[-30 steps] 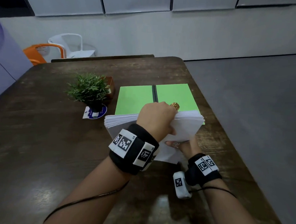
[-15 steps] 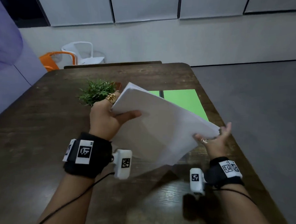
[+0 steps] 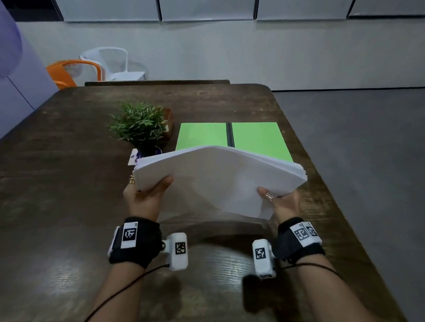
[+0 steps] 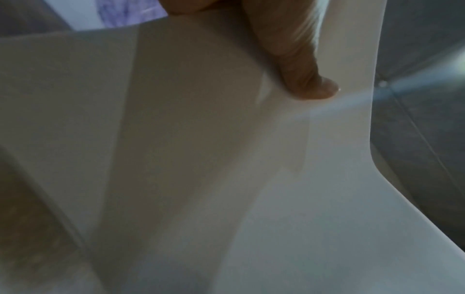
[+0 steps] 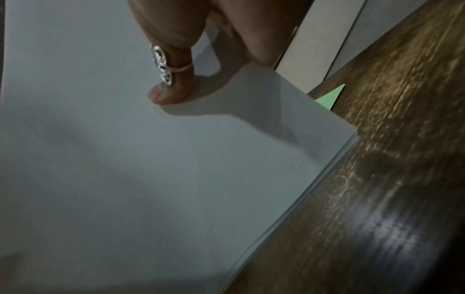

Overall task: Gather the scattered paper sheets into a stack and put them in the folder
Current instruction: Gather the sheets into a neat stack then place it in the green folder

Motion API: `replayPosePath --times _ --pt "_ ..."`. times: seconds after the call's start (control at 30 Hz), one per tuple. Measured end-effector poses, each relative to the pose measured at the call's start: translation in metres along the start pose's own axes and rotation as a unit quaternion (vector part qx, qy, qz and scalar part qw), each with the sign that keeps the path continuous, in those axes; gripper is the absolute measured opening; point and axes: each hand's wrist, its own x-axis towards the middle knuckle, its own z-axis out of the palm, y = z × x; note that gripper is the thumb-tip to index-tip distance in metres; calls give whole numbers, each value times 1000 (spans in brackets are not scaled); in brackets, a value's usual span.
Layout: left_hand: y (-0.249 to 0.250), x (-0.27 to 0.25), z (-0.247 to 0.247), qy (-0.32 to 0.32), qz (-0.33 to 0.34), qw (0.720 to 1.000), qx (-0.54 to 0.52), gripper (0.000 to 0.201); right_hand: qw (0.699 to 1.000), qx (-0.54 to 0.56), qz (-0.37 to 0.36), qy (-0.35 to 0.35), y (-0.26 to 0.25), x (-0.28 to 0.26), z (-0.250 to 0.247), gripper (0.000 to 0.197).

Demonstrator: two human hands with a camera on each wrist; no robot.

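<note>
Both hands, left hand (image 3: 145, 196) and right hand (image 3: 284, 205), grip the bowed white paper stack (image 3: 218, 178) above the dark wooden table (image 3: 56, 202); only the head view shows the open green folder (image 3: 257, 138) whole (right wrist glimpses a corner).

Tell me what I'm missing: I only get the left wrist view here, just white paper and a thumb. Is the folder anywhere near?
Observer: Yes. In the head view a green folder lies open on the table, just beyond the paper stack.
Reviewer: Is the other hand on the paper too?
Observer: Yes. The right hand grips the stack's right side, its ringed thumb on top; the left hand grips the left side.
Reviewer: Is the stack lying flat?
Observer: No. It is held above the table and bows upward in the middle.
Reviewer: Anything beside the folder?
Observer: A small potted plant stands to its left.
</note>
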Motion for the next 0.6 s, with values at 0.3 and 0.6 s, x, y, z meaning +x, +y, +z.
replayPosePath --times 0.3,0.6 --pt "-58 -22 -26 29 -134 990 28 38 996 -62 46 -49 30 -7 -5 40" --pt "-60 -13 -18 42 -128 991 25 40 994 -65 46 -68 31 -2 -4 41"
